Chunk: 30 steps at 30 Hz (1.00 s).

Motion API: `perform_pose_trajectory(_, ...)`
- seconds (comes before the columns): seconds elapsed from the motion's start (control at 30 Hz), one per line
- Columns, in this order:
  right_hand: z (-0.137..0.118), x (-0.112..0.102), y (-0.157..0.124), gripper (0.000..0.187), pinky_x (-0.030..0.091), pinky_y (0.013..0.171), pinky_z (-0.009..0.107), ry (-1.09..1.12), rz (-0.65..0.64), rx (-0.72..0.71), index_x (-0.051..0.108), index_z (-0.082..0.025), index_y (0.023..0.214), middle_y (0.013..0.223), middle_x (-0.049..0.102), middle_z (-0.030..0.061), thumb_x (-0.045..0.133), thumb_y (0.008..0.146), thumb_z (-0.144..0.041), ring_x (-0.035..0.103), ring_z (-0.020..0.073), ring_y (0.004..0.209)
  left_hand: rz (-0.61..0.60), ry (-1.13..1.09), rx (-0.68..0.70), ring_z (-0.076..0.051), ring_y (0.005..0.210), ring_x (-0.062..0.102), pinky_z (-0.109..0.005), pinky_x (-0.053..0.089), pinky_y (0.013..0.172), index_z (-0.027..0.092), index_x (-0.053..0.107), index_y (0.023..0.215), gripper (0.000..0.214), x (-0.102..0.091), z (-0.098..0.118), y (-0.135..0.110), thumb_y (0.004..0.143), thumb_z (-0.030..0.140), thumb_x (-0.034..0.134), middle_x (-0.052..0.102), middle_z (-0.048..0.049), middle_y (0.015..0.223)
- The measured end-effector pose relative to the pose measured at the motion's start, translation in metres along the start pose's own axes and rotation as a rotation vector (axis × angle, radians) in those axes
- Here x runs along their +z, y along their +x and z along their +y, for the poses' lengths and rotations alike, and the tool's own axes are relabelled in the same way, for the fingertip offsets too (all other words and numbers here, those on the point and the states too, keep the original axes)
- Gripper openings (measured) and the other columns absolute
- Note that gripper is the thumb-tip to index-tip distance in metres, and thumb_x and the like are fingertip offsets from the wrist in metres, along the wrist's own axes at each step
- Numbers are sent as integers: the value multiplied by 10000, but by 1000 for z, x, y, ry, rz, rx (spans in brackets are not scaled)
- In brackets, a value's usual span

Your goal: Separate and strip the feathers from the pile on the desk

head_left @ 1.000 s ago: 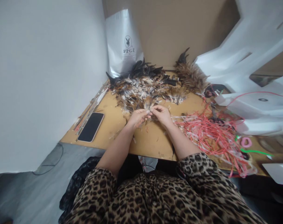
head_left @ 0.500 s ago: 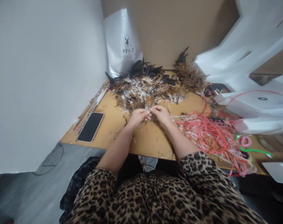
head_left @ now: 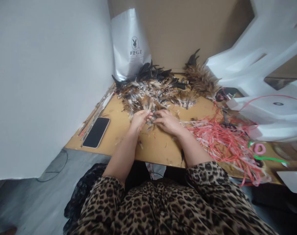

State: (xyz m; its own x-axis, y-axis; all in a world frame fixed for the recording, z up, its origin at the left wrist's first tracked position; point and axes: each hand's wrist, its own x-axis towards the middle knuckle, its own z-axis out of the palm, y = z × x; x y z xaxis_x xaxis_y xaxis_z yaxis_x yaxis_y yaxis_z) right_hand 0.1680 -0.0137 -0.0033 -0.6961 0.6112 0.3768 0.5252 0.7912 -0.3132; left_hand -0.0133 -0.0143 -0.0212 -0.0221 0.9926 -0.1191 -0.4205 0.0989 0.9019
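Note:
My left hand (head_left: 140, 119) is closed in a pinch on a small pale brown feather (head_left: 147, 105), its tip pointing away from me. Just to the right, my right hand (head_left: 167, 121) has its fingers apart and reaching toward the left fingertips, close above some loose feathers. Nothing can be made out in its grip. Beyond both hands spreads a large pile of brown, white and black feathers (head_left: 148, 88).
A phone (head_left: 96, 132) lies at the left on the table (head_left: 158, 150). At the back stand a silver bag (head_left: 131, 42) and a brown feather bundle (head_left: 203, 80). Tangled red and white strings (head_left: 219, 140) cover the right side, beside white sheet material (head_left: 273, 114).
My hands were together at the fingertips and have drawn apart. The left hand has shifted slightly left and away from me; the right hand's fingers have spread.

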Motion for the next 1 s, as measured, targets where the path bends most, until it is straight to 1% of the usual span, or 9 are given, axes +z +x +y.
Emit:
perform_pose_trajectory(0.1, -3, 5, 1, 192, 301, 938, 448, -63, -11, 4, 695, -287, 876, 1190, 519, 61, 529, 783, -259, 345, 262, 1176, -5, 0, 3, -31, 520, 538, -139, 374, 456, 106, 627, 773, 203, 1, -1, 0, 658, 261, 687, 649, -36, 711)
perform_pose_trajectory(0.2, -1, 10, 3, 154, 336, 913, 415, 57, 104, 96, 694, -235, 758, 1066, 570, 82, 552, 766, -293, 429, 242, 1081, -17, -13, 16, -30, 516, 537, -136, 367, 447, 107, 629, 770, 199, 1, -2, 0, 657, 260, 687, 652, -39, 715)
perform_pose_trajectory(0.27, 0, 12, 5, 145, 387, 850, 369, 268, 247, 223, 669, -200, 704, 938, 597, 75, 586, 733, -316, 506, 202, 938, -24, -19, 23, -31, 519, 539, -131, 364, 444, 105, 629, 772, 203, 1, -2, 0, 656, 262, 687, 654, -44, 718)
perform_pose_trajectory(0.33, 1, 12, 7, 173, 430, 709, 309, 564, 359, 429, 636, -182, 691, 771, 599, 41, 617, 694, -354, 531, 149, 734, -23, -13, 15, -33, 525, 541, -126, 364, 443, 104, 630, 766, 202, 1, -3, 0, 657, 265, 685, 656, -48, 721)
perform_pose_trajectory(0.4, 1, 13, 9, 229, 393, 542, 251, 879, 408, 646, 606, -176, 691, 604, 554, -7, 646, 649, -397, 469, 101, 542, -32, 4, -14, -35, 533, 545, -125, 364, 443, 104, 632, 760, 197, 3, -3, -2, 659, 265, 684, 662, -55, 739)
perform_pose_trajectory(0.47, 0, 13, 10, 271, 324, 457, 220, 1137, 437, 768, 585, -172, 681, 510, 501, -43, 684, 595, -409, 397, 71, 447, -66, 27, -61, -39, 544, 552, -126, 363, 441, 102, 638, 762, 197, 5, -4, -4, 659, 263, 685, 671, -71, 781)
perform_pose_trajectory(0.57, -1, 13, 12, 293, 299, 442, 202, 1360, 473, 772, 571, -162, 640, 487, 494, -54, 742, 526, -371, 399, 55, 438, -129, 55, -123, -48, 549, 563, -131, 366, 437, 90, 646, 768, 201, 10, -5, -8, 658, 252, 688, 678, -100, 829)
perform_pose_trajectory(0.67, -3, 14, 13, 298, 301, 438, 187, 1452, 457, 767, 571, -156, 631, 490, 505, -49, 759, 512, -354, 430, 52, 451, -153, 66, -159, -54, 544, 573, -127, 372, 432, 80, 649, 776, 201, 14, -7, -10, 664, 244, 684, 680, -108, 824)
perform_pose_trajectory(1.0, -4, 25, 15, 294, 315, 439, 194, 1366, 572, 773, 552, -166, 624, 489, 500, -55, 736, 549, -382, 424, 49, 430, -191, 72, -195, -41, 528, 566, -121, 381, 437, 64, 649, 765, 190, 15, -7, -12, 677, 230, 678, 675, -100, 781)
